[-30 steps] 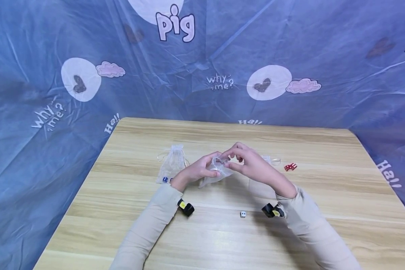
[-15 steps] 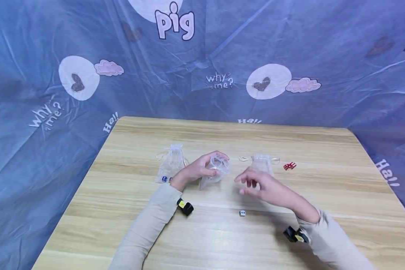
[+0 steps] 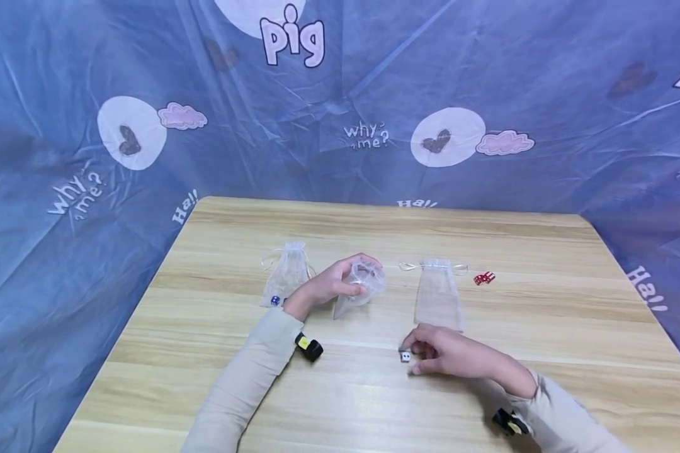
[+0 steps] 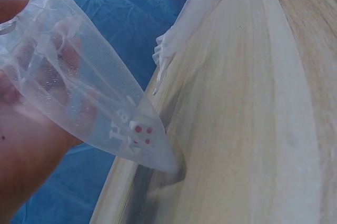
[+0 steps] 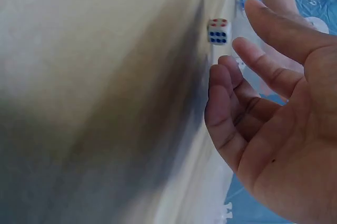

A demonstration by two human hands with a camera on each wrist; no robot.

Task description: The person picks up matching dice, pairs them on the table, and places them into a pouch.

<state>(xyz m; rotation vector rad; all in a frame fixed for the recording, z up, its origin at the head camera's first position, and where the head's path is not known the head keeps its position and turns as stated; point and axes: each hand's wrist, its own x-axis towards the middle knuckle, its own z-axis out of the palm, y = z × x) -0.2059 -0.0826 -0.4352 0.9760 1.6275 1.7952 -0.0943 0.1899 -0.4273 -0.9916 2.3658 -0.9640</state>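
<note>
My left hand (image 3: 335, 283) grips a sheer white drawstring bag (image 3: 374, 288) near its mouth, which gapes. In the left wrist view, a white die with red dots (image 4: 141, 132) shows through the mesh at the bag's bottom corner. Low over the table, my right hand (image 3: 453, 355) is beside a white die (image 3: 405, 357), thumb and forefinger apart on either side of it. The right wrist view shows this die (image 5: 218, 31) with red and blue dots, a gap between it and the bent fingers.
Another sheer bag (image 3: 439, 296) lies flat behind my right hand. Two red dice (image 3: 484, 278) sit farther right. On the left lies a third bag (image 3: 289, 270) with a blue die (image 3: 275, 301) at its lower end; a second blue one is mostly hidden by my left wrist.
My right hand has left the mouth of the held bag and come down toward me to the white die, uncovering the flat bag. The left hand keeps its grip in place.
</note>
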